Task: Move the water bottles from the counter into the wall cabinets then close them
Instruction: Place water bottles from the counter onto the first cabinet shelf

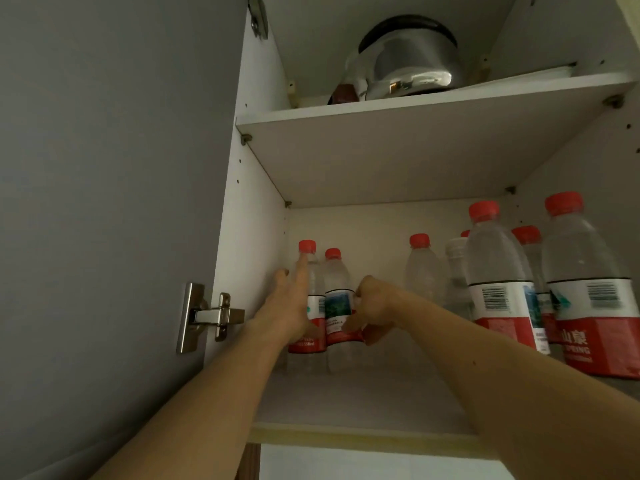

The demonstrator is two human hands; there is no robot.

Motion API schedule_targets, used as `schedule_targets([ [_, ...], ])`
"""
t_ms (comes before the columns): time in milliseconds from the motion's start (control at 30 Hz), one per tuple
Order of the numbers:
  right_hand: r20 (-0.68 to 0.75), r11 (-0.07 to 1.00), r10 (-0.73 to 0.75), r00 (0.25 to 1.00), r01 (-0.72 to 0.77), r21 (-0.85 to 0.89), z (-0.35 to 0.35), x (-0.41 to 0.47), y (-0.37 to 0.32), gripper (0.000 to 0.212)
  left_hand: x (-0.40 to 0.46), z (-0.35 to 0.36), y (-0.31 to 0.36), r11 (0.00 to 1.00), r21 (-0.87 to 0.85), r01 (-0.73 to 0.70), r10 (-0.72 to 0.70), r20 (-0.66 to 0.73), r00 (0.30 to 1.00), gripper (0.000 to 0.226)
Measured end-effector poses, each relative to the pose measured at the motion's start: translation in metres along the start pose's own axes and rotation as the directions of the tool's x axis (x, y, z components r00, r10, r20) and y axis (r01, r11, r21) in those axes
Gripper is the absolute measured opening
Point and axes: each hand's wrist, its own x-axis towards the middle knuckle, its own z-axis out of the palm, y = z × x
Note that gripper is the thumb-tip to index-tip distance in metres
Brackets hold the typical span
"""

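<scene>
Water bottles stand on the lower shelf (363, 403) of the open wall cabinet (256, 237): the left hand (291, 303) lies flat with straight fingers against the far-left bottle (311, 306), while the right hand (372, 306) curls its fingers round the neighbouring bottle (337, 299), the two bottles touching. Right of that hand, well apart, a cluster of red-capped bottles (498, 278) stands, and above both hands a metal pot (412, 64) sits on the upper shelf (433, 109).
</scene>
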Motion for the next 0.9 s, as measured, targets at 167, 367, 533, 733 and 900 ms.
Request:
schedule_targets([
  [167,0.020,0.998,-0.014,1.000,0.013,0.063,0.011,0.008,0.005,0.067,0.011,0.004,-0.010,0.998,0.056,-0.020,0.017,0.039,0.999,0.124],
  [367,-0.012,1.000,-0.024,1.000,0.024,-0.018,0.027,0.012,0.008,0.054,0.017,0.010,-0.014,0.969,0.242,-0.053,0.055,0.000,0.999,0.113],
  [533,-0.023,0.924,-0.119,0.993,0.102,-0.368,0.028,0.016,0.007,0.057,0.031,0.006,-0.004,0.816,0.570,-0.096,0.115,0.003,0.993,0.113],
  [733,-0.060,0.646,-0.226,0.972,0.104,-0.756,0.013,0.026,0.005,0.062,0.042,0.007,-0.009,0.571,0.815,-0.094,0.181,-0.013,0.983,0.108],
  [900,-0.179,0.670,-0.319,0.931,0.088,-0.737,0.021,0.037,0.015,0.112,0.037,0.016,-0.005,0.596,0.801,-0.054,0.135,-0.034,0.990,0.110],
])
